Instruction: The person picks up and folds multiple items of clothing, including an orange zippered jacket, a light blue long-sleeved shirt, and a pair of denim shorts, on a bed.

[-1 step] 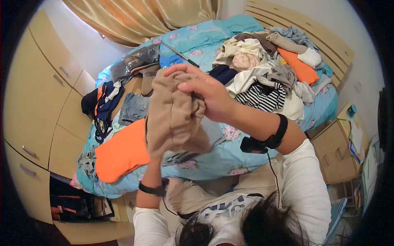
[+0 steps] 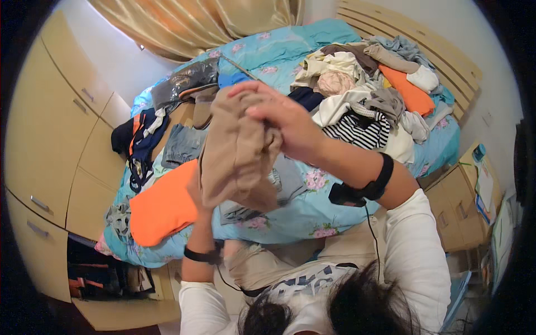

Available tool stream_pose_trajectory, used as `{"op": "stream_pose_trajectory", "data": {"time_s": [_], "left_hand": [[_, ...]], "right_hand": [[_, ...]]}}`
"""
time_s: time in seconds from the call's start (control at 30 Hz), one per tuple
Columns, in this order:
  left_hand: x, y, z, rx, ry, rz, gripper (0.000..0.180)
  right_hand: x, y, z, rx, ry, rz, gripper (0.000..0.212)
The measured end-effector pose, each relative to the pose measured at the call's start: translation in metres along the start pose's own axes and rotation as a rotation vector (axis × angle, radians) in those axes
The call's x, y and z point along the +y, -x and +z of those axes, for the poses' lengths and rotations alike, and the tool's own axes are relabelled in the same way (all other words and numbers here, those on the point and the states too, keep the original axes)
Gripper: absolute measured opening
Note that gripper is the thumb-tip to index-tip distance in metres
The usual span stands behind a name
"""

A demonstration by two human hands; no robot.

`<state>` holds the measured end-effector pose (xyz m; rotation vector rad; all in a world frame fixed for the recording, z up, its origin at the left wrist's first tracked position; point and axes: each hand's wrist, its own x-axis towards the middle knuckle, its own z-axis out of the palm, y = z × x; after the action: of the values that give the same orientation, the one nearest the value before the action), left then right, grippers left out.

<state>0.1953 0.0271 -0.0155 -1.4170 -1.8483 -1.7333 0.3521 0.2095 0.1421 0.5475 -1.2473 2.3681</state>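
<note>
A tan, fine-textured piece of clothing hangs bunched in the air above the near side of the bed; its exact kind cannot be made out. My right hand grips its upper edge, thumb in front and fingers curled over the top. Only the side of my left hand shows, at the garment's lower left edge, and its fingers are hidden by the cloth. Just beyond that hand lies an orange garment spread flat on the bed. Grey folded clothing lies behind and below the tan cloth.
On the blue flowered bedspread, a large heap of clothes sits toward the headboard. Dark clothing, grey jeans-like cloth and a dark plastic bag lie at the left. A nightstand stands right.
The tan garment has shifted slightly in my hands, and its lower edge has swung. My left hand, earlier covered by the cloth, now shows partly at its left edge. The right grip stays.
</note>
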Motion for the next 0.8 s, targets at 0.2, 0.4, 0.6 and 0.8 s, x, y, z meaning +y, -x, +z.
{"op": "stream_pose_trajectory", "data": {"time_s": [0.2, 0.4, 0.6, 0.8], "left_hand": [[0.066, -0.047, -0.034, 0.205, -0.472, 0.18, 0.027], [-0.008, 0.02, -0.039, -0.311, -0.714, -0.188, 0.036], [-0.017, 0.038, -0.004, -0.659, -0.421, -0.436, 0.054], [0.03, 0.015, 0.046, -0.275, -0.151, -0.138, 0.066]], "right_hand": [[-0.007, -0.006, -0.082, 0.227, 0.022, 0.084, 0.032], [0.032, 0.016, -0.164, 0.371, -0.116, 0.395, 0.027], [0.033, 0.031, -0.158, 0.556, 0.052, 0.32, 0.031], [0.017, 0.003, -0.091, 0.347, -0.061, 0.197, 0.035]]}}
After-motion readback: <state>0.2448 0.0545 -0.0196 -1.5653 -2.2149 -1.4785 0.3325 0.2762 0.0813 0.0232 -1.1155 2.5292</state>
